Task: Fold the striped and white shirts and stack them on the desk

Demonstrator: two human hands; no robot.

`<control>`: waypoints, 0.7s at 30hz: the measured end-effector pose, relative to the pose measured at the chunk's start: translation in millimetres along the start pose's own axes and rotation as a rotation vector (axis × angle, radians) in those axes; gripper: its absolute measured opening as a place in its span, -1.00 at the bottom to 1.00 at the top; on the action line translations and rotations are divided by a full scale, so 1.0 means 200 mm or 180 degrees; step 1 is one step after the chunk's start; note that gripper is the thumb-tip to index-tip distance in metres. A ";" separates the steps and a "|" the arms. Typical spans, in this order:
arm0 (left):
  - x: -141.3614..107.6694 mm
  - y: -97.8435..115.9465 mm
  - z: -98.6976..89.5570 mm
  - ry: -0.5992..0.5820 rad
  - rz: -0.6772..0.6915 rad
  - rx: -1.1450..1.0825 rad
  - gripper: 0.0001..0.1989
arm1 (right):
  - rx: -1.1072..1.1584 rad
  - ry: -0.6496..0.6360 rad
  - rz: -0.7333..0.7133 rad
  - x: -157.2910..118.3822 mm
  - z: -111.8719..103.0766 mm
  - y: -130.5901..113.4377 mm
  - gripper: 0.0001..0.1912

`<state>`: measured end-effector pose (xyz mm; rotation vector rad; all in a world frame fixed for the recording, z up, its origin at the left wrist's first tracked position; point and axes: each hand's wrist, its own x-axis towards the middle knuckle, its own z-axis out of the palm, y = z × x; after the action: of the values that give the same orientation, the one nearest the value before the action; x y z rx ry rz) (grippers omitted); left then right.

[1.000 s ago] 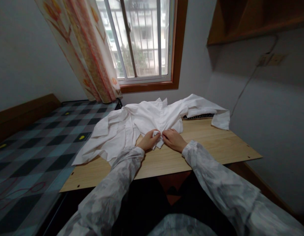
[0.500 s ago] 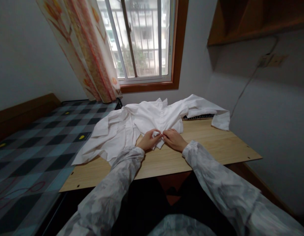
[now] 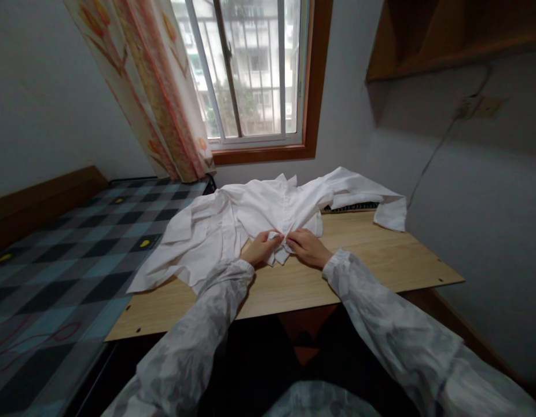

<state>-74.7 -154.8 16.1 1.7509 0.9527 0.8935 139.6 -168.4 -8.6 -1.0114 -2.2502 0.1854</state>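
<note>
A white button-up shirt [image 3: 263,202] lies spread over a light wooden board [image 3: 363,255], collar toward the window and sleeves out to both sides. My left hand [image 3: 261,248] pinches the front placket near the hem, a fold of cloth bunched at its fingertips. Close beside it, my right hand [image 3: 309,246] grips the same strip of placket from the other side. The fingertips of both hands nearly meet. Any button between them is too small to make out. Below my hands, the hem's end hangs onto the board.
Left of the board is a bed with a checked cover [image 3: 103,243], a thin red cord [image 3: 63,333] on it. A dark, patterned object [image 3: 352,207] pokes out under the right sleeve. Behind stand a curtain [image 3: 164,116] and window; a wooden shelf [image 3: 459,40] hangs at upper right.
My fingers have shifted slightly at the placket, and a little more cloth shows between my hands. The shirt otherwise lies as before.
</note>
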 end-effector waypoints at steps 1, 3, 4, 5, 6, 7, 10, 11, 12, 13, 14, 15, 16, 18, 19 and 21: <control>0.00 0.00 0.00 -0.0010 0.0053 0.0125 -0.51 | -0.0023 0.0032 0.0056 0.00 0.00 0.00 -0.65; -0.01 -0.01 0.01 0.0001 0.0173 0.0408 -0.51 | -0.0074 0.0085 0.0176 0.00 -0.01 -0.01 -0.59; -0.02 -0.01 0.00 0.0022 0.0225 0.0557 -0.52 | -0.0087 0.0098 0.0191 0.00 -0.02 -0.01 -0.57; -0.02 0.00 -0.01 0.0062 0.0261 0.0705 -0.52 | -0.0086 0.0098 0.0162 0.00 -0.03 0.00 -0.58; -0.03 0.00 -0.03 0.0118 0.0275 0.0851 -0.53 | -0.0076 0.0094 0.0102 -0.01 -0.05 0.01 -0.61; -0.05 0.01 -0.06 0.0164 0.0277 0.1005 -0.52 | -0.0069 0.0101 0.0031 -0.02 -0.08 0.03 -0.65; -0.09 0.04 -0.17 0.0101 0.0326 0.1596 -0.46 | -0.0149 0.0266 -0.0067 -0.09 -0.17 0.15 -0.71; -0.11 0.05 -0.21 0.0022 0.0386 0.1853 -0.45 | -0.0218 0.0368 -0.0054 -0.12 -0.20 0.20 -0.66; -0.12 0.06 -0.25 -0.0046 0.0450 0.2111 -0.46 | -0.0301 0.0490 -0.0016 -0.15 -0.23 0.25 -0.56; -0.13 0.07 -0.29 -0.0098 0.0488 0.2354 -0.49 | -0.0380 0.0601 0.0045 -0.17 -0.25 0.30 -0.44; -0.14 0.08 -0.32 -0.0125 0.0495 0.2573 -0.55 | -0.0447 0.0719 0.0139 -0.20 -0.27 0.34 -0.33; -0.15 0.09 -0.34 -0.0139 0.0469 0.2768 -0.62 | -0.0509 0.0847 0.0270 -0.22 -0.27 0.38 -0.24; -0.15 0.11 -0.36 -0.0134 0.0408 0.2941 -0.69 | -0.0552 0.0946 0.0427 -0.23 -0.27 0.42 -0.20; -0.15 0.14 -0.38 -0.0063 0.0241 0.3184 -0.82 | -0.0581 0.1019 0.0757 -0.25 -0.26 0.46 -0.25; -0.15 0.15 -0.39 0.0022 0.0174 0.3219 -0.86 | -0.0551 0.0985 0.0889 -0.25 -0.25 0.47 -0.31; -0.14 0.18 -0.39 0.0106 0.0098 0.3002 -0.88 | -0.0392 0.0860 0.1046 -0.23 -0.21 0.49 -0.45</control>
<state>-148.1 -160.8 70.0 2.5277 1.5192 0.4970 248.6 -138.7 -35.5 -1.3822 -1.8618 0.0461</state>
